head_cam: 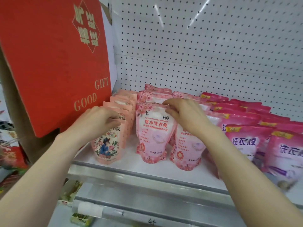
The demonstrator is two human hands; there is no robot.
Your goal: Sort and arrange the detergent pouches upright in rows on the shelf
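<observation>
Rows of detergent pouches stand upright on the white shelf (141, 167). At the left is a peach row, whose front pouch (109, 143) shows a figure in blue among flowers. My left hand (100, 117) grips the top of that front pouch. Beside it stand two rows of pink floral pouches; my right hand (185, 114) holds the top edge of the front pouch (153, 135) of the left floral row and partly covers the front pouch (188, 148) of the right floral row. Magenta pouches (246, 138) fill the rows at the right, leaning back.
A red cardboard sign (54, 63) reading "GOOD GIFT" hangs at the left, just beside the peach row. White pegboard (205, 46) backs the shelf. A grey price rail (147, 185) runs along the shelf's front edge. Other goods lie lower left.
</observation>
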